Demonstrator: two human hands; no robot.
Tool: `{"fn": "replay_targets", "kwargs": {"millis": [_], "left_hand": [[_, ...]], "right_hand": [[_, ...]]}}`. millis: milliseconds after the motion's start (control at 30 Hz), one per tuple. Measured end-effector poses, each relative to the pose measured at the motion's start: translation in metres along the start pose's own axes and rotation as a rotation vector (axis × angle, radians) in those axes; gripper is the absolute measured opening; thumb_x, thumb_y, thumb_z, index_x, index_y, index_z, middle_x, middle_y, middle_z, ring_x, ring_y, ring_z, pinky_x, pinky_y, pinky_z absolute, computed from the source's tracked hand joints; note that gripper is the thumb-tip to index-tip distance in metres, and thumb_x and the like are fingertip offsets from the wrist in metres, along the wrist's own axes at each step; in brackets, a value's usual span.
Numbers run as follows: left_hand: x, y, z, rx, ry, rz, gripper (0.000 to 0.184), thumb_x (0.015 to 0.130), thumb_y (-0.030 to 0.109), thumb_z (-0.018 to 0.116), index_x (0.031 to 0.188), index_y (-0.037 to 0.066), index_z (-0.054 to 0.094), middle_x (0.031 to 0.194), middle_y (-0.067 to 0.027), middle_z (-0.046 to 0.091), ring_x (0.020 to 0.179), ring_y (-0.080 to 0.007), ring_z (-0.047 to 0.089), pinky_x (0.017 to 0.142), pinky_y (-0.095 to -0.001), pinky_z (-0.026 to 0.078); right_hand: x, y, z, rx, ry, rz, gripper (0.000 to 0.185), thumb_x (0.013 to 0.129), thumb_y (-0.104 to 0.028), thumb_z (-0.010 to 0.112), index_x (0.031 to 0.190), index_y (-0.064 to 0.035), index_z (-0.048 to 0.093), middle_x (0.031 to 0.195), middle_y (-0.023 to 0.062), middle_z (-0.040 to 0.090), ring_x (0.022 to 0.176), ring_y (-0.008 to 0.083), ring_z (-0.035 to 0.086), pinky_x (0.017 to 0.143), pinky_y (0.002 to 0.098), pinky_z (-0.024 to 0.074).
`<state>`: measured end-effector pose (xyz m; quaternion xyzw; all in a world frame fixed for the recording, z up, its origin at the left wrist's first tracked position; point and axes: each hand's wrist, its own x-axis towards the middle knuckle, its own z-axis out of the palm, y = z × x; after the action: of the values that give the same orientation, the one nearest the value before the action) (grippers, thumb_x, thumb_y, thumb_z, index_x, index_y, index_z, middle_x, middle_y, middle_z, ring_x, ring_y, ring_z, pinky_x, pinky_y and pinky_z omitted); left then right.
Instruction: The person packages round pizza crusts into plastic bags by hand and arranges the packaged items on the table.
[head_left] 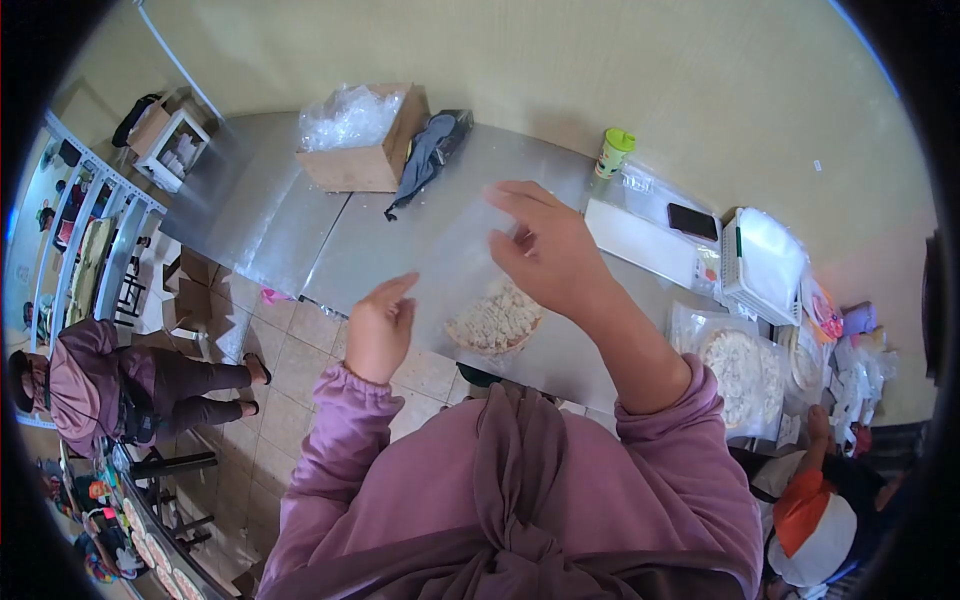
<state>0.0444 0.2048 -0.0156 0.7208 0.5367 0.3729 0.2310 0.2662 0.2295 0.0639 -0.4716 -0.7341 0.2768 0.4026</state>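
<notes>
A round, flat pizza-like base (497, 318) covered in white shreds lies near the table's front edge, beneath my hands. Clear plastic (455, 265) shows faintly around and above it. My right hand (550, 250) hovers over the base's far side, thumb and index finger apart, slightly blurred. To the left of the base is my left hand (382, 325), its fingers stretched out and the thumb a little apart. I see nothing gripped in either hand; whether the fingertips touch the clear plastic I cannot tell.
A cardboard box (355, 160) of clear plastic and a dark cloth item (425, 160) stand at the back. Right: a green-lidded cup (614, 152), phone (692, 222), white basket (765, 265) and bagged shred-topped rounds (740, 375). People are at left (110, 385) and lower right (815, 525).
</notes>
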Motion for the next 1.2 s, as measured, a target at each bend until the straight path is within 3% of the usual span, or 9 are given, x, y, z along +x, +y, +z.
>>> {"fn": "replay_targets", "kwargs": {"millis": [100,333,400,467,633,867,967,1033,1200], "left_hand": [[0.007,0.0,-0.006,0.186,0.132,0.092,0.031,0.072,-0.012,0.049,0.099,-0.001,0.061,0.105,-0.0179,0.06,0.09,-0.0293,0.062,0.072,-0.0296,0.049],[0.023,-0.006,0.008,0.262,0.061,0.077,0.052,0.066,-0.016,0.046,0.114,0.003,0.055,0.119,-0.0184,0.052,0.103,-0.0328,0.055,0.084,-0.0313,0.046],[0.023,-0.015,0.013,0.318,0.014,-0.014,0.053,0.067,-0.014,0.041,0.117,0.0,0.052,0.12,-0.019,0.051,0.105,-0.0328,0.053,0.086,-0.0333,0.045],[0.022,-0.025,0.015,0.37,0.001,-0.022,0.054,0.066,-0.015,0.041,0.118,-0.001,0.051,0.121,-0.0206,0.05,0.107,-0.0337,0.052,0.088,-0.0338,0.044],[0.023,-0.038,0.008,0.335,0.038,-0.138,0.057,0.064,-0.015,0.042,0.119,-0.004,0.048,0.121,-0.0248,0.047,0.112,-0.0359,0.047,0.092,-0.0355,0.042],[0.006,-0.067,-0.005,0.169,0.093,-0.27,0.063,0.063,-0.016,0.04,0.125,-0.003,0.042,0.125,-0.0243,0.044,0.113,-0.0333,0.049,0.089,-0.0341,0.044],[-0.004,-0.076,-0.01,0.054,0.116,-0.346,0.065,0.064,-0.016,0.037,0.127,-0.003,0.039,0.129,-0.0237,0.041,0.112,-0.0324,0.05,0.085,-0.0333,0.047],[-0.007,-0.074,-0.017,-0.005,0.154,-0.357,0.066,0.064,-0.017,0.035,0.128,-0.003,0.038,0.131,-0.0233,0.038,0.111,-0.0322,0.051,0.082,-0.033,0.049],[-0.016,-0.079,-0.03,-0.248,0.169,-0.517,0.067,0.067,-0.017,0.03,0.133,-0.002,0.03,0.138,-0.0189,0.03,0.117,-0.0315,0.046,0.075,-0.0317,0.053]], "right_hand": [[-0.012,0.022,-0.007,0.279,-0.006,-0.011,0.037,0.08,-0.004,0.057,0.117,-0.0041,0.054,0.12,0.0111,0.05,0.09,0.0133,0.054,0.075,0.0237,0.0471],[-0.048,0.133,-0.003,0.541,-0.001,0.067,0.04,0.08,-0.006,0.059,0.12,-0.0053,0.051,0.122,0.0105,0.048,0.096,0.0164,0.053,0.08,0.0319,0.0474],[-0.07,0.17,0.01,1.023,0.22,0.673,0.035,0.082,-0.015,0.058,0.114,-0.0024,0.051,0.116,0.0115,0.049,0.094,0.0202,0.054,0.079,0.0348,0.0474],[-0.101,0.203,0.039,0.96,0.292,1.001,0.025,0.083,-0.021,0.055,0.102,-0.0044,0.056,0.1,0.0081,0.052,0.086,0.0203,0.051,0.074,0.0343,0.0473],[-0.137,0.217,0.088,1.189,0.183,1.286,0.026,0.081,-0.022,0.055,0.098,-0.0032,0.053,0.099,0.0111,0.052,0.086,0.0258,0.051,0.077,0.037,0.0458],[-0.115,0.213,0.109,1.088,0.252,1.339,0.015,0.08,-0.021,0.056,0.086,-0.007,0.053,0.087,0.0085,0.055,0.08,0.0249,0.051,0.072,0.0369,0.0425],[-0.109,0.22,0.127,1.17,0.332,1.234,0.025,0.08,-0.02,0.056,0.098,-0.0035,0.054,0.098,0.0108,0.057,0.087,0.0282,0.054,0.08,0.0399,0.0432],[-0.1,0.216,0.137,1.523,0.346,0.977,0.041,0.081,-0.019,0.054,0.115,0.0018,0.047,0.11,0.0153,0.055,0.101,0.03,0.054,0.09,0.0419,0.0428],[-0.087,0.202,0.135,1.657,0.358,0.935,0.047,0.081,-0.015,0.051,0.123,0.0031,0.04,0.12,0.018,0.05,0.109,0.0306,0.05,0.095,0.0431,0.0397]]}}
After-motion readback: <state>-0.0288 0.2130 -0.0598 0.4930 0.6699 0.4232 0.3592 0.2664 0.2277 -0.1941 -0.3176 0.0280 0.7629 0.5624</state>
